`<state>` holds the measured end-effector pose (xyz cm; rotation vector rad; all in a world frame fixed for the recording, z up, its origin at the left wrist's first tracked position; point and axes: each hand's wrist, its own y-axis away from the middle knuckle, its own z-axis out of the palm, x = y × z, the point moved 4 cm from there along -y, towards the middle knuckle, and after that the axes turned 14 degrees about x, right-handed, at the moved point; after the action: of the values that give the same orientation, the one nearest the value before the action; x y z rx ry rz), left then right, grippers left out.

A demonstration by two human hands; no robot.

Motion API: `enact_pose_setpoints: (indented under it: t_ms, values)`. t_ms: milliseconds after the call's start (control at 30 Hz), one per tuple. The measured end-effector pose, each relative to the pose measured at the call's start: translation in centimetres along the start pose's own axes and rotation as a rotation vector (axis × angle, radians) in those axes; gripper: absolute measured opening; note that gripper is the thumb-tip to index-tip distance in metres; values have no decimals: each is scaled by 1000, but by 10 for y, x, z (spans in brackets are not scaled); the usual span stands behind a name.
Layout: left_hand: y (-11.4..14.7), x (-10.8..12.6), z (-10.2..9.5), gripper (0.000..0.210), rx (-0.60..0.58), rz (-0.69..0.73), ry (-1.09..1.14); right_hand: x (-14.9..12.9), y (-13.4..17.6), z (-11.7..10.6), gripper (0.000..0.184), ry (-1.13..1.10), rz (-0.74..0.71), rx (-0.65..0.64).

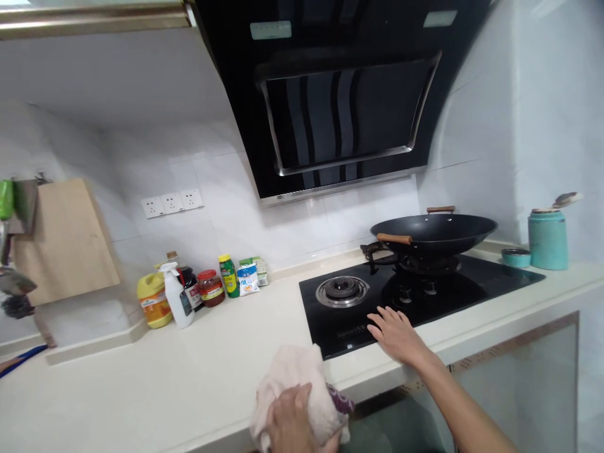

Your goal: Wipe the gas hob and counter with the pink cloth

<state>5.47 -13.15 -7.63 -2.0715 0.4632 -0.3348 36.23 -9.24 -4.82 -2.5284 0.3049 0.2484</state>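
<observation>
My left hand [290, 418] presses on a pale pink cloth [297, 371] at the counter's front edge, fingers bent into it. The cloth is bunched, and a purple patterned piece of fabric [340, 399] shows at its right side. My right hand [394, 332] is stretched out, palm down, with its fingers slightly spread over the front of the black gas cooktop [325, 333]. Nothing is in it. Behind that hand lie the bare left burner [342, 290] and the control knobs [404, 294]. A black wok [438, 236] with wooden handles sits over the right burner.
Along the wall stand a yellow jug [155, 301], a white spray bottle [177, 297], a red-lidded jar [211, 289] and a green shaker [229, 277]. A teal canister [548, 239] is at right. A range hood [344, 119] slopes overhead. A cutting board [66, 242] hangs at left.
</observation>
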Motion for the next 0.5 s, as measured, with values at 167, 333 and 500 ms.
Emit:
enact_pose_setpoints:
  t_ms: [167,333,500]
  values:
    - [0,37,14,69,74,1,146,0,0,0,55,5,-5,1]
    - [1,51,19,72,94,9,206,0,1,-2,56,20,-11,-3]
    - [3,47,19,73,104,36,227,0,1,-2,56,23,-6,-17]
